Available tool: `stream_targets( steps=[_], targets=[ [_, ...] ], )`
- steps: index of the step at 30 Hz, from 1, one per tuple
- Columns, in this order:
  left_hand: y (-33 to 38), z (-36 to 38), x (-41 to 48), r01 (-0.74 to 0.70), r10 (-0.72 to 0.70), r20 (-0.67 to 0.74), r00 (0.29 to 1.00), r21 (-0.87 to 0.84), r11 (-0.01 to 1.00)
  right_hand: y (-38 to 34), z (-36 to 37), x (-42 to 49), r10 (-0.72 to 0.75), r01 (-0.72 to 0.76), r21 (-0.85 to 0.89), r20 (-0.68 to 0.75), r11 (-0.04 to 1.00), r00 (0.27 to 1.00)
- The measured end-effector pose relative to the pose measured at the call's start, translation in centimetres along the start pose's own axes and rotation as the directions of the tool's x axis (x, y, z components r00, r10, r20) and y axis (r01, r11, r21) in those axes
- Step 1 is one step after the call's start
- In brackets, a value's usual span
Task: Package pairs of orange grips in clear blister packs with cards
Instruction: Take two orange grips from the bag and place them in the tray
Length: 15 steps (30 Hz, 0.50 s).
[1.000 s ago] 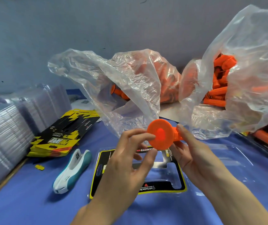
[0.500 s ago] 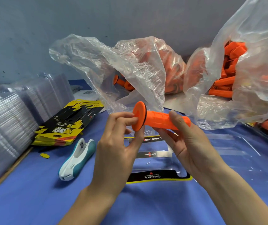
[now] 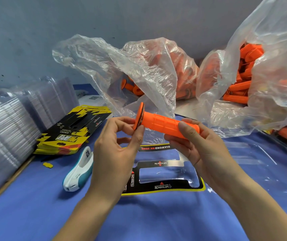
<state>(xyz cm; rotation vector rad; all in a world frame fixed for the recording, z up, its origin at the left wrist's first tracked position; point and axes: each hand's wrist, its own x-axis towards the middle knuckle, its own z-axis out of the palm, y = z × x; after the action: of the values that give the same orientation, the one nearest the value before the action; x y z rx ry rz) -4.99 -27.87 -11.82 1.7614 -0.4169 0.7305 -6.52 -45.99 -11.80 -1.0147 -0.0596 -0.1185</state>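
Grip: orange grip (image 3: pixel 163 122) at ctr of frame, held in the air above the table, nearly level. Round flange end points to frame-left & sits a bit higher; plain end points to frame-right. Flange shows almost edge-on.
L hand: L hand (image 3: pixel 115 153) comes up from lower ctr. Thumb & fingertips pinch the flange rim.
R hand: R hand (image 3: pixel 202 145) comes in from lower right. Fingers curl under the plain end & thumb lies over the top, so it grips the grip.
Blister pack: clear blister pack (image 3: pixel 167 173) lies flat on the table, just below the hands. Long moulded hollows run across it.
Card: black card w/ yellow edge (image 3: pixel 158 188) lies w/ the pack; can't tell if it's inside or under the plastic. Its print reads upside down from here.
Clear sheet: more clear plastic (image 3: pixel 252 153) lies flat to frame-right of the pack.
Card stack: black-&-yellow card stack (image 3: pixel 73 131) at ctr-left, well apart from the pack.
Pack stack: tall pack stack (image 3: pixel 3 133) of clear shells along the left edge.
Hand tool: white-&-teal hand tool (image 3: pixel 79 169) lies on the table btwn the card stack & the L hand's wrist.
Scrap: small yellow scrap (image 3: pixel 47 165) just left of the tool.
Bags: middle bag (image 3: pixel 139 66) & right bag (image 3: pixel 270 66), both clear plastic, mouths open, stand behind the hands w/ many orange grips inside.
Table: blue-covered table (image 3: pixel 34 214) fills the lower frame.
Wall: grey-blue wall (image 3: pixel 104 18) across the top.
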Motion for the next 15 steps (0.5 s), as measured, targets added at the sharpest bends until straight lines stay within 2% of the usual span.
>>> stream_targets(
  steps=[7, 11, 15],
  targets=[
    [0.05, 0.11, -0.04, 0.123, -0.113, 0.105, 0.988, -0.093, 0.988, -0.21, -0.54, -0.07, -0.051, 0.050, -0.077, -0.016, 0.996, 0.999],
    [-0.27, 0.09, 0.18, 0.277, -0.228, 0.214, 0.950, -0.238, 0.931, -0.33, -0.77, -0.13, -0.077, 0.079, -0.100, 0.025, 0.992, 0.997],
    [-0.29, 0.02, 0.52, 0.346, -0.259, 0.258, 0.931, -0.393, 0.852, -0.92, -0.98, -0.25, -0.102, 0.110, -0.193, 0.054, 0.975, 0.993]
  ],
)
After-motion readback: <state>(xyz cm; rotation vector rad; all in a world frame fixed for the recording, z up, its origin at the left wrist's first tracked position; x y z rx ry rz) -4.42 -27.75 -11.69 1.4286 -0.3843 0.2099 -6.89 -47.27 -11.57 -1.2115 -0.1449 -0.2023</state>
